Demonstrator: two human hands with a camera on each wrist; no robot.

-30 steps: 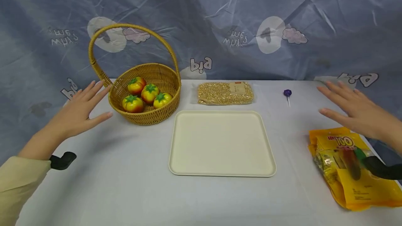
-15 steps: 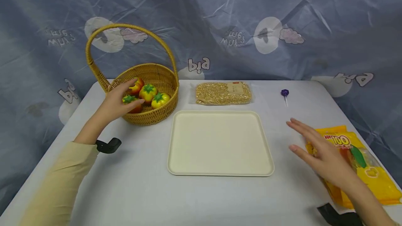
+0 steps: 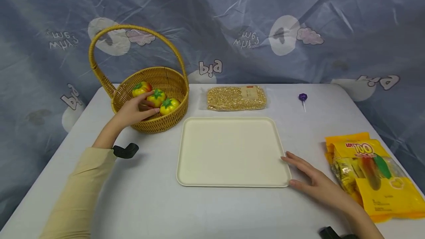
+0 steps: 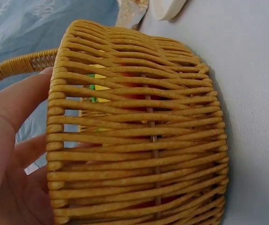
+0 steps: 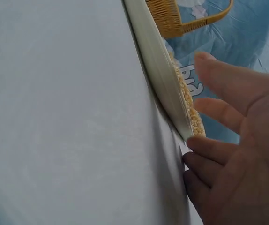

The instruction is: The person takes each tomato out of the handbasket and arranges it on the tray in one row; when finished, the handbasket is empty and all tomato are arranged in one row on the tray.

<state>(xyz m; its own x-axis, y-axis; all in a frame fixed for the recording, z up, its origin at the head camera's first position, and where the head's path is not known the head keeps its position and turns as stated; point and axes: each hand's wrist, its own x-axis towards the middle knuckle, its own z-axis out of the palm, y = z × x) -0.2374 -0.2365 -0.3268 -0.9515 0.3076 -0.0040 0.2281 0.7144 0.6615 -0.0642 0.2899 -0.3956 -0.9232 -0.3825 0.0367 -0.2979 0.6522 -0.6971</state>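
My left hand reaches over the near left rim of a wicker basket, its thumb and fingers apart beside a yellow-red tomato. Two more tomatoes show: a redder one behind and a yellow one to the right. Another tomato spot is covered by the hand. In the left wrist view, basket slats hide much of the fingers. My right hand is at the right edge of a cream tray, its fingers extended near the front right corner.
Behind the tray lies a clear pack of yellow kernels. A purple lollipop lies at the back right. Yellow candy bags lie at the right edge of the white table. A printed grey-blue cloth hangs behind.
My left hand has moved right and into the basket, covering the near left tomato. My right hand has come down and left from above the candy bags to the tray's right edge.
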